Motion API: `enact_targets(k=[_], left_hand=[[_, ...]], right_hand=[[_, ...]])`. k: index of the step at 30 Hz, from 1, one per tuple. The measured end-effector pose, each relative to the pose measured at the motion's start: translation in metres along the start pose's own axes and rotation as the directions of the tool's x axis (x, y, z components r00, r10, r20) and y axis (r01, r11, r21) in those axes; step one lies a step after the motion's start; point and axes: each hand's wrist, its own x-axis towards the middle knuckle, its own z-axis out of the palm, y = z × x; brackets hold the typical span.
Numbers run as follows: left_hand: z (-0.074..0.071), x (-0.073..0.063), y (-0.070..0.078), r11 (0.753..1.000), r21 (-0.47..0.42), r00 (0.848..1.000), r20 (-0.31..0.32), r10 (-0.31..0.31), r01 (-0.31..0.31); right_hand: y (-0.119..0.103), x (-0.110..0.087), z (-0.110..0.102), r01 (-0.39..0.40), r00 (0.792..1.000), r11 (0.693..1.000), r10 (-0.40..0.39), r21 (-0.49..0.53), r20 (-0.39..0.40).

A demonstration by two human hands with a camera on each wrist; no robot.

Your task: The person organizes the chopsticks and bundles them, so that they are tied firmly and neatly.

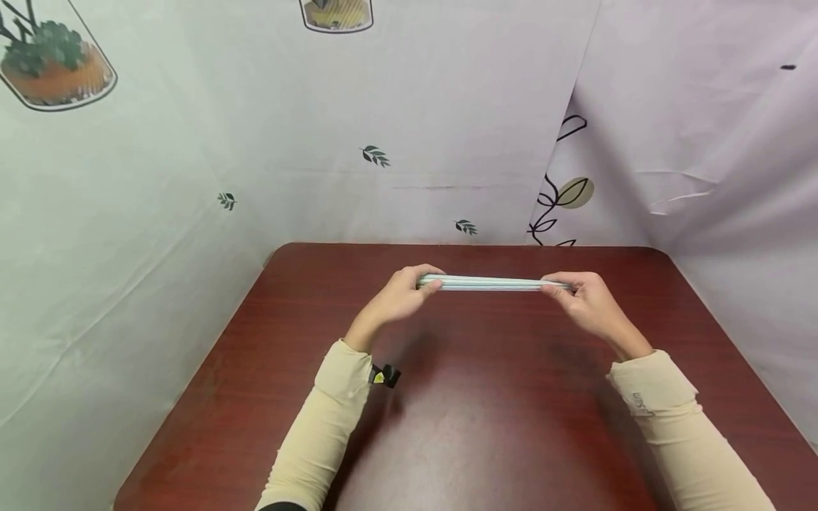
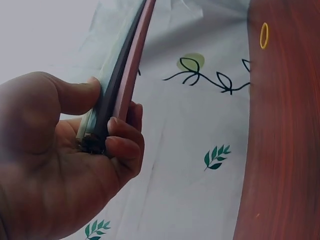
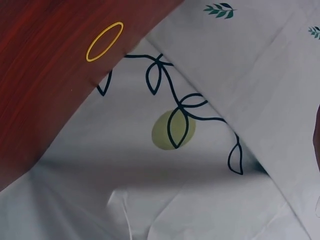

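A slim bundle of chopsticks (image 1: 488,283) is held level above the table, stretched between both hands and tapering to the right in the head view. My left hand (image 1: 407,291) grips its thicker end, thumb on the near side. In the left wrist view the left hand (image 2: 75,145) curls its fingers round pale green, black and pink sticks (image 2: 120,75), whose butt ends lie near the palm. At the thinner end, my right hand (image 1: 584,298) pinches the bundle between thumb and fingers. The right wrist view shows neither this hand nor the sticks.
A yellow rubber band (image 2: 268,36) lies close to an edge of the dark red table (image 1: 473,426). White cloth (image 1: 434,113) with plant drawings hangs around the table. A small black device (image 1: 386,375) sits at the left wrist.
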Motion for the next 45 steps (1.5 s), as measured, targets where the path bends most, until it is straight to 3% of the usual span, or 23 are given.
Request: enact_targets(k=[3,11,15,18,22,25,27,31,35,40,43,45], left_hand=[[-0.001,-0.001,-0.002,0.999,0.034,1.000,-0.004,0.022,-0.022],[0.001,-0.002,-0.004,0.995,0.078,0.997,-0.022,0.067,-0.065],[0.005,-0.007,-0.001,0.980,0.200,0.996,-0.076,0.037,-0.021],[0.009,-0.011,0.005,0.929,0.370,0.985,-0.170,0.043,0.023],[0.018,-0.013,0.013,0.798,0.603,0.943,-0.266,0.197,0.003],[0.026,-0.012,0.014,0.691,0.722,0.902,-0.273,0.335,-0.038],[0.031,-0.010,0.012,0.635,0.771,0.880,-0.265,0.393,-0.051],[0.037,-0.006,0.006,0.549,0.835,0.863,-0.244,0.442,-0.045],[0.040,-0.003,0.000,0.515,0.856,0.861,-0.230,0.454,-0.042],[0.045,-0.001,-0.005,0.490,0.872,0.880,-0.232,0.415,-0.001],[0.048,-0.001,-0.008,0.497,0.868,0.883,-0.253,0.396,0.026],[0.049,-0.001,-0.010,0.503,0.864,0.873,-0.270,0.406,0.033]], right_hand=[[-0.006,0.000,0.002,0.003,1.000,1.000,-0.003,0.001,-0.013],[0.018,0.000,0.007,0.014,0.999,1.000,-0.015,-0.011,-0.042],[0.020,0.001,0.009,0.031,0.999,0.999,-0.032,-0.011,-0.039],[0.019,0.001,0.010,0.035,0.999,0.999,-0.036,-0.021,-0.038],[0.019,0.001,0.011,0.038,0.998,0.999,-0.039,-0.033,-0.044],[0.018,0.002,0.012,0.046,0.998,0.999,-0.048,-0.027,-0.051],[0.016,0.003,0.012,0.056,0.997,0.998,-0.057,-0.020,-0.056],[0.012,0.004,0.013,0.078,0.994,0.997,-0.079,-0.023,-0.078],[0.012,0.003,0.014,0.090,0.992,0.995,-0.093,-0.038,-0.088],[0.015,0.001,0.018,0.098,0.992,0.995,-0.101,-0.037,-0.079],[0.017,0.001,0.020,0.102,0.992,0.994,-0.105,-0.039,-0.070],[0.018,0.001,0.021,0.105,0.992,0.994,-0.107,-0.038,-0.063]])
